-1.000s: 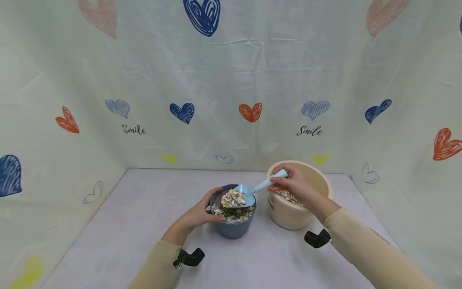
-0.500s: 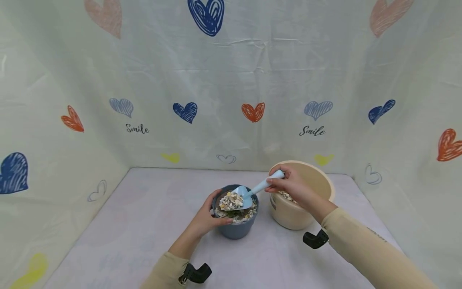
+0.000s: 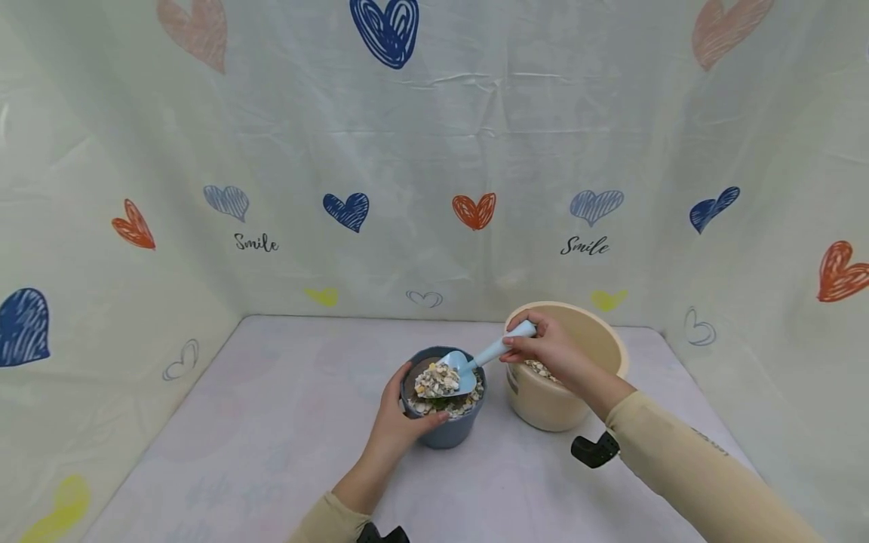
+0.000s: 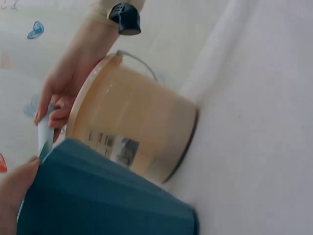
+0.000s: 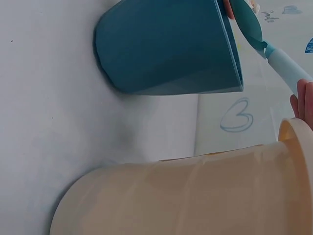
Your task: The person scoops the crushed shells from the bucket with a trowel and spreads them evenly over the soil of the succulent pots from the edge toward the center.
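My left hand (image 3: 399, 422) holds the blue-grey flower pot (image 3: 449, 434) by its rim, with the thumb at the near side. Bits of pale gravel and something dark green show inside the pot in the head view. My right hand (image 3: 551, 353) grips the handle of a light-blue hand trowel (image 3: 490, 353). Over the pot's mouth, the trowel's blade carries a heap of pale, mixed gravel (image 3: 437, 380). In the right wrist view the trowel (image 5: 286, 66) slants above the pot's rim (image 5: 230, 44), and only some right-hand fingers (image 5: 305, 100) show.
A cream bucket (image 3: 543, 407) with gravel inside stands just right of the pot, below my right forearm. Its wire handle (image 4: 142, 63) shows in the left wrist view. A white-covered table (image 3: 271, 422) lies beneath, and a heart-printed curtain (image 3: 421, 151) surrounds it.
My left hand has shifted round the pot toward its near side, the wrist moving down and right. The loaded trowel has moved slightly left over the pot and stays heaped.
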{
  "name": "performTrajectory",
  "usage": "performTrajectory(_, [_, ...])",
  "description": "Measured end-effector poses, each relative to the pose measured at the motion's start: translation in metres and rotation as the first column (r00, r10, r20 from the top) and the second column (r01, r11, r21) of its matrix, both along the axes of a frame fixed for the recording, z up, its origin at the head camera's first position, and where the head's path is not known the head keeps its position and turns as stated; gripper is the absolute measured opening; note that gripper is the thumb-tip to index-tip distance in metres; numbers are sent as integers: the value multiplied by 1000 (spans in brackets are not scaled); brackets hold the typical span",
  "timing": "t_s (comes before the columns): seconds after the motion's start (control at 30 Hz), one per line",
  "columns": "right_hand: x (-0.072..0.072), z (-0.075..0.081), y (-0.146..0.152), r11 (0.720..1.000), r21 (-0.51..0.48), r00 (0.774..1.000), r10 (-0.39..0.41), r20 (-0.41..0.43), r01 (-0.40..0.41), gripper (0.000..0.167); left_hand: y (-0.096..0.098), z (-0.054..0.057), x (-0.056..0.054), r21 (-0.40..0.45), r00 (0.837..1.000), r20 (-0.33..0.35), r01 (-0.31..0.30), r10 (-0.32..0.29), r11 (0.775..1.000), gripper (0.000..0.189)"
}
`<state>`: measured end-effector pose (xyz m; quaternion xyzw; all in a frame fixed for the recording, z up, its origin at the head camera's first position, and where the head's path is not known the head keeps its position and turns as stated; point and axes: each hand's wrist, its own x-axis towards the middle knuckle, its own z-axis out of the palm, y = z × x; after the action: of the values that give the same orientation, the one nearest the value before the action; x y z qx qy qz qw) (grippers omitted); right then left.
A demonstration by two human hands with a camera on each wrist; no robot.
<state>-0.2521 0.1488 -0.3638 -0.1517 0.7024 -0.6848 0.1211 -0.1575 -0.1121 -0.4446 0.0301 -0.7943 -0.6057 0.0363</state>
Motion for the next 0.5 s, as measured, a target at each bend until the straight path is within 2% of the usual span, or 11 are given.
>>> performTrajectory(0.1, [0,1,0,1000,10,1000,0,1,0,20,-6,2,-1,24,999,15,42,-42,999,102])
performTrajectory(0.23, [0,2,-1,1000,18,1000,18,1,-18,26,-19,2,-6,75,987,22,154,-156,985,99])
performTrajectory(0.4, [1,2,-3,999,31,1000,27,5,-27,25,-36,-2,-19,130,950,29,305,-311,943,97])
performTrajectory(0.5, [2,2,-4,999,31,1000,21,10,-21,21,-44,-3,-29,158,916,37,390,-401,907,99])
